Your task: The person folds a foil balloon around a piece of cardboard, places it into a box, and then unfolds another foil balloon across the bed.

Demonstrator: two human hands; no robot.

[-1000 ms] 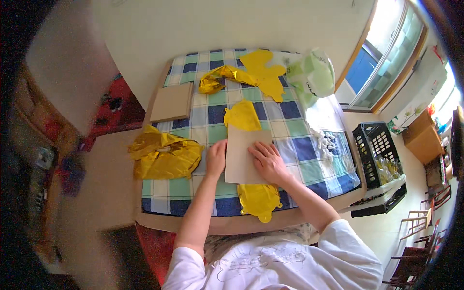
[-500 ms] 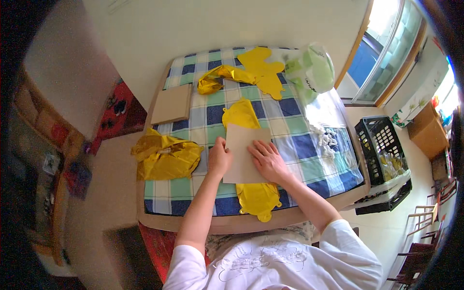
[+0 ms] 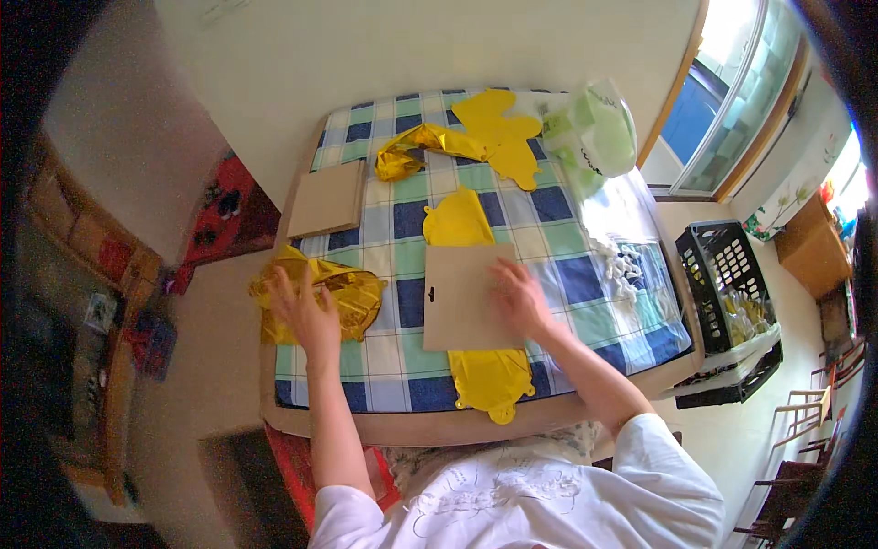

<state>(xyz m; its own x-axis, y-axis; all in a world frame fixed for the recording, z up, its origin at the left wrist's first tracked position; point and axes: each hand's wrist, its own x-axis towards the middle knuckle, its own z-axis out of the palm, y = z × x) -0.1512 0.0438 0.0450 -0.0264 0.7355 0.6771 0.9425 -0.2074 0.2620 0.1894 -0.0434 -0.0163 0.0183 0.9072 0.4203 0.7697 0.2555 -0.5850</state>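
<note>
A flat beige card (image 3: 462, 297) with a small dark slot near its left edge lies across a yellow foil balloon sheet (image 3: 457, 218), which sticks out above and below it. My right hand (image 3: 519, 297) is at the card's right edge, its fingers spread and slightly blurred. Over the crumpled gold foil balloon (image 3: 352, 311) at the left, my left hand (image 3: 306, 311) is open, fingers apart; whether it touches the foil is hard to tell. Farther back lie a flat yellow foil shape (image 3: 498, 133) and a twisted gold foil piece (image 3: 398, 163).
A stack of beige cards (image 3: 326, 199) lies at the table's left. The table wears a checked cloth (image 3: 576, 274). At its right are a clear-and-green plastic bag (image 3: 594, 133) and a white stringy bundle (image 3: 624, 272). A black crate (image 3: 718, 261) stands beside the table.
My left hand has left the card and moved left to the crumpled gold foil, opening its fingers. My right hand has shifted slightly right, toward the card's edge.
</note>
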